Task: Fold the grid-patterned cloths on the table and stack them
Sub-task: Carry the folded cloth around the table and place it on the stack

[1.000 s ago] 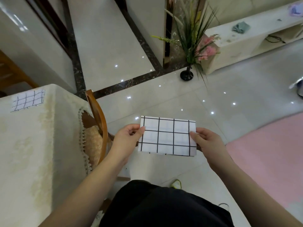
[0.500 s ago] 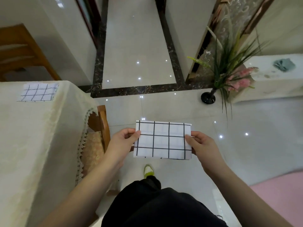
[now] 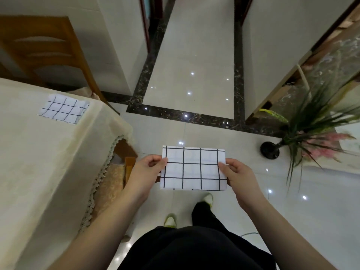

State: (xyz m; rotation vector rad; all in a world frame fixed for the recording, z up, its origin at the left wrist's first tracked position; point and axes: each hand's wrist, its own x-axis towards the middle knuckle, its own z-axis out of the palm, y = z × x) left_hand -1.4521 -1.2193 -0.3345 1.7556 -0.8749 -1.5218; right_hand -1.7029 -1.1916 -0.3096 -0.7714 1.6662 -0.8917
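I hold a folded white cloth with black grid lines (image 3: 193, 168) in the air over the floor, in front of my body. My left hand (image 3: 145, 172) pinches its left edge and my right hand (image 3: 236, 175) pinches its right edge. A second folded grid cloth (image 3: 63, 109) lies flat on the table (image 3: 39, 162), near the far right corner, well to the left of my hands.
A cream cloth with lace trim covers the table on the left. A wooden chair (image 3: 124, 166) is tucked under it beside my left hand, another chair (image 3: 44, 49) stands behind it. A black vase with a plant (image 3: 272, 149) stands on the glossy floor at right.
My view has swung left towards the table, so the cloth on the table looks nearer. Both hands keep the same hold on the folded cloth.
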